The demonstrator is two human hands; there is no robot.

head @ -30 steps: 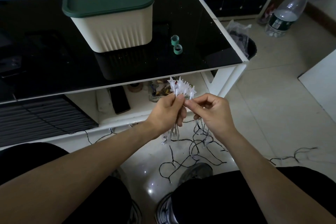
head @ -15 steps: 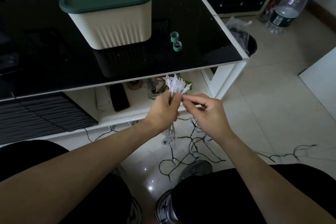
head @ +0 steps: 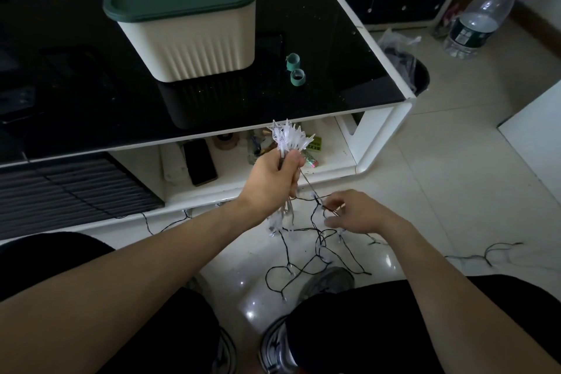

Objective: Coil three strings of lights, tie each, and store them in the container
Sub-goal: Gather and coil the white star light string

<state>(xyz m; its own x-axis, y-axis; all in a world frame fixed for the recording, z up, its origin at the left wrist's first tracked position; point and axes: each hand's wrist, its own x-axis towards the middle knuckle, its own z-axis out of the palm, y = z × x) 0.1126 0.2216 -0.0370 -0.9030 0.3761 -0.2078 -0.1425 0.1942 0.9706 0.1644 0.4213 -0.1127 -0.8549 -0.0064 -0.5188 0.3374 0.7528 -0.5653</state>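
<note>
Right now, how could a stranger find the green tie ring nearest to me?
Start at the black glass table and its cream container with the green lid. To the container's right lie two small green rings. Yours is the front ring, nearer the table edge, lying with its opening upward.

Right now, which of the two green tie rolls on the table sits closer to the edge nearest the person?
The lower green roll, lying open-end up. The other green roll sits just behind it, farther back on the black table top.
</note>
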